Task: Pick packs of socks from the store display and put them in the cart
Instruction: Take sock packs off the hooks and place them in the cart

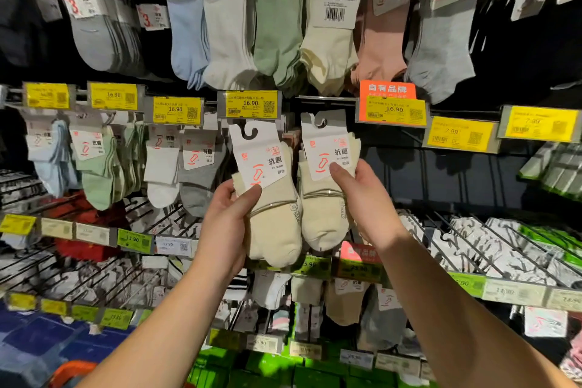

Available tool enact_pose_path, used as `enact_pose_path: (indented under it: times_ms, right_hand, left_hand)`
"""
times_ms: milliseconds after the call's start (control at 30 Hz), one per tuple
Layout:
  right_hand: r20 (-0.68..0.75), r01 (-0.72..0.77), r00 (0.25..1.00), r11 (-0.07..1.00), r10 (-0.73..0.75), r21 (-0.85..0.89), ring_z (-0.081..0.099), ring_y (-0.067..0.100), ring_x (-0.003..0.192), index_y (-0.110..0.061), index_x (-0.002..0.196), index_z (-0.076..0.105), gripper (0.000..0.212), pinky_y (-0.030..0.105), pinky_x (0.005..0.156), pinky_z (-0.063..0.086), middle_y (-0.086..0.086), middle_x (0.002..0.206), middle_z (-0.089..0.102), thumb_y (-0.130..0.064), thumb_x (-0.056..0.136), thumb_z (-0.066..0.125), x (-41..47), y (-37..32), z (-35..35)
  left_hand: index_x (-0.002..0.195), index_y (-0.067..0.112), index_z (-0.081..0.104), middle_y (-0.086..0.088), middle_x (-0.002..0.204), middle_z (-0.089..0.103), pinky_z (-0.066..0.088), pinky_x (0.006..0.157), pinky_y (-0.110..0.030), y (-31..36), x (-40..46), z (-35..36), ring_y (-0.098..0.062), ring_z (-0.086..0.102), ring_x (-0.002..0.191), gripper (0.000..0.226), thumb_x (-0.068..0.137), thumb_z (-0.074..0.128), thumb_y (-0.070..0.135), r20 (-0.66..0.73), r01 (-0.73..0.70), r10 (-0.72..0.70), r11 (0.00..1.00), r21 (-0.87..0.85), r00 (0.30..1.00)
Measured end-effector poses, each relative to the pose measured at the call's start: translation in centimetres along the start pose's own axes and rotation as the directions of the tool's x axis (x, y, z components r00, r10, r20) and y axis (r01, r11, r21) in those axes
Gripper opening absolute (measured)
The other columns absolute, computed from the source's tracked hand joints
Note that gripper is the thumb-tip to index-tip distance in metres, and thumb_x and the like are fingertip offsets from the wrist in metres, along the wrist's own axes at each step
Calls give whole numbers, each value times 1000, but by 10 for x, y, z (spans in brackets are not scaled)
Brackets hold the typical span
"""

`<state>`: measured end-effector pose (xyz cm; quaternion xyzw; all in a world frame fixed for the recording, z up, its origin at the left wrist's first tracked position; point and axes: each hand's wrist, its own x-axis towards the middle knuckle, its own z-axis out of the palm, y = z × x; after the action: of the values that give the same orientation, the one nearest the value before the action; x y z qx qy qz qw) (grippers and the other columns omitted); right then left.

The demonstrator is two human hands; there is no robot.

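Sock packs in cream, two of them, are held up side by side in front of the display, one in each hand. The left hand grips the left cream pack, thumb pressed on the lower edge of its white header card and fingers curled behind the socks. The right hand pinches the right cream pack, thumb on the card's printed label, fingers hidden behind. The two packs touch along their inner edges, toes pointing down, and both hooks at the card tops appear free of any peg (though the dark backing makes this hard to judge). Just above them sits a yellow price tag reading 16.90, with a second yellow tag under an orange sign to the right. Higher up hang ankle socks in blue, white, green, cream and pink. To the left hang green, white and grey packs. An orange handle shows at the near left corner.
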<state>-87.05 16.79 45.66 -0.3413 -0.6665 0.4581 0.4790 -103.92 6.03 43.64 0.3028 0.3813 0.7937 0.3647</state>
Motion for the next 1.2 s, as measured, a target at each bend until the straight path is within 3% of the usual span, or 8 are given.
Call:
enact_pose_path:
  times_ms: [300, 500, 633, 733, 867, 1000, 1067, 1200]
  right_hand:
    - [-39, -64, 997, 996, 66, 60, 69, 9, 107, -29, 123, 63, 31, 42, 98, 53, -12, 115, 73, -44, 95, 59, 21, 14, 7]
    - [-172, -133, 975, 989, 141, 56, 62, 15, 95, -19, 116, 40, 36, 27, 72, 48, -1, 113, 63, -34, 95, 66, 45, 19, 17]
    - [-183, -178, 967, 984, 177, 13, 61, 22, 103, -20, 114, 37, 36, 34, 84, 48, 5, 120, 63, -34, 96, 65, 56, 25, 19]
    - [-204, -180, 964, 983, 170, -29, 58, 22, 99, -13, 121, 42, 40, 31, 81, 43, 6, 119, 63, -35, 96, 65, 61, 28, 20]
    - [-218, -202, 960, 975, 178, -92, 61, 25, 104, -10, 126, 46, 49, 32, 82, 45, 9, 125, 64, -39, 93, 67, 69, 36, 18]
    - [-291, -158, 953, 958, 85, -238, 52, 26, 119, -6, 131, 45, 62, 37, 96, 45, 7, 132, 46, -44, 89, 71, 58, 37, 14]
    - [-290, -84, 957, 973, 19, -213, 53, 20, 115, -13, 127, 49, 47, 34, 96, 44, 0, 125, 45, -42, 94, 65, 40, 34, 11]
    - [-169, -36, 985, 998, 26, -58, 57, 0, 87, -20, 106, 59, 21, 16, 72, 41, -9, 98, 60, -37, 104, 48, -5, 23, 10]
  left_hand:
    - [111, 8, 59, -4, 96, 78, 61, 70, -28, 0, 0, 1, -15, 74, 82, 17, 96, 55, 0, 7, 10, -10, 1000, -4, 1000]
    - [115, 7, 58, -6, 99, 77, 60, 72, -29, -5, -1, 1, -16, 74, 83, 21, 96, 55, -1, 10, 31, -31, 999, -14, 999]
    - [117, 7, 58, -10, 108, 76, 60, 80, -34, -8, 0, 1, -19, 74, 88, 24, 95, 56, -1, 19, 60, -60, 998, -18, 998]
    - [118, 6, 58, -10, 108, 76, 61, 76, -32, -8, 0, 1, -19, 74, 88, 25, 95, 56, -2, 24, 67, -67, 998, -6, 997]
    - [130, 1, 54, -17, 121, 71, 57, 87, -39, -9, 1, 2, -23, 72, 95, 36, 94, 57, -2, 16, 78, -78, 997, -7, 997]
    - [126, 5, 56, -16, 118, 72, 61, 78, -32, -10, 1, 3, -20, 73, 90, 33, 94, 56, -3, 36, 89, -89, 996, 3, 995]
    - [125, 6, 56, -13, 113, 75, 61, 74, -30, -11, 0, 2, -19, 74, 88, 32, 94, 56, -3, 51, 91, -91, 996, 12, 995]
    - [125, 4, 55, -10, 106, 77, 62, 75, -32, -15, 0, 4, -19, 74, 87, 32, 94, 57, -3, 80, 105, -108, 994, 37, 991]
